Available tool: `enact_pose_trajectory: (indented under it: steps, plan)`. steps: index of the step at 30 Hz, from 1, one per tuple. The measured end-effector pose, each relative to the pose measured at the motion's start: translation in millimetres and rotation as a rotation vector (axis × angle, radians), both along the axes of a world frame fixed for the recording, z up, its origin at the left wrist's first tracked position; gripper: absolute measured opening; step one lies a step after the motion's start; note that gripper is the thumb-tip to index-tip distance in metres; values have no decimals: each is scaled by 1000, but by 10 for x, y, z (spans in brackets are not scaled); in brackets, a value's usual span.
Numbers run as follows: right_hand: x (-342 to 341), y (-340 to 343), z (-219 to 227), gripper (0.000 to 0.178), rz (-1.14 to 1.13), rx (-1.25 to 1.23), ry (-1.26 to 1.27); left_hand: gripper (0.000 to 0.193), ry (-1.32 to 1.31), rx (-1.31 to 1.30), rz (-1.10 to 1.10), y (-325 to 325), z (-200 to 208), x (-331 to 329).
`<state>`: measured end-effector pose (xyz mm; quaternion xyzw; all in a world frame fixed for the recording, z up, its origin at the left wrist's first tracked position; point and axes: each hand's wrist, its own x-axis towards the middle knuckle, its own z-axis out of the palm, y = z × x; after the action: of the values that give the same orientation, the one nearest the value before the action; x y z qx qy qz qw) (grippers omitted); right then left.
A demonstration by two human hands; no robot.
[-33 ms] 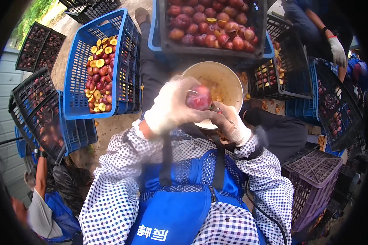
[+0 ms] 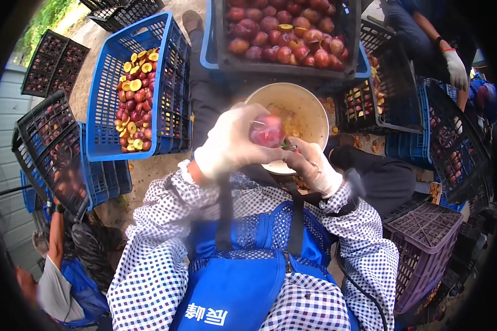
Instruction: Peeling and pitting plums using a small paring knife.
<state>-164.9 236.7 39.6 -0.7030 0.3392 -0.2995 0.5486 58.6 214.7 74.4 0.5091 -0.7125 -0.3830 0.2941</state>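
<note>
My left hand (image 2: 232,140), in a pale work glove, is closed around a red plum (image 2: 266,131), with fingers behind it and the thumb below. Close against the plum's lower right side is my right hand (image 2: 310,165), also gloved and closed on a small knife-like tool (image 2: 290,146). Most of that tool is hidden by the fingers; a dark tip and bits of green and red show. Both hands are over the near left rim of a round cream-coloured bucket (image 2: 315,113), which has wet yellowish residue inside.
A dark crate (image 2: 284,69) heaped with whole plums stands ahead. At left, a blue crate (image 2: 96,116) holds halved plums; a black crate (image 2: 406,113) with cut fruit is at right. A purple crate (image 2: 425,254) stands near right. Co-workers sit at both sides, one with a gloved hand (image 2: 456,70).
My right hand and the tool have shifted very slightly to the right. The plum has turned or moved a little in my left hand.
</note>
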Motion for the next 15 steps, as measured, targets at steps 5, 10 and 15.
enact_pose_trajectory:
  steps: [5,10,15]
  plan:
    - [-459,117,180,30,-305,503,83,54,530,414,147,-55,-87,376]
    - [-139,65,184,28,-627,415,-335,74,831,378,21,-61,66,50]
    - [483,-154,463,23,-630,236,-612,73,898,323,80,-30,77,-279]
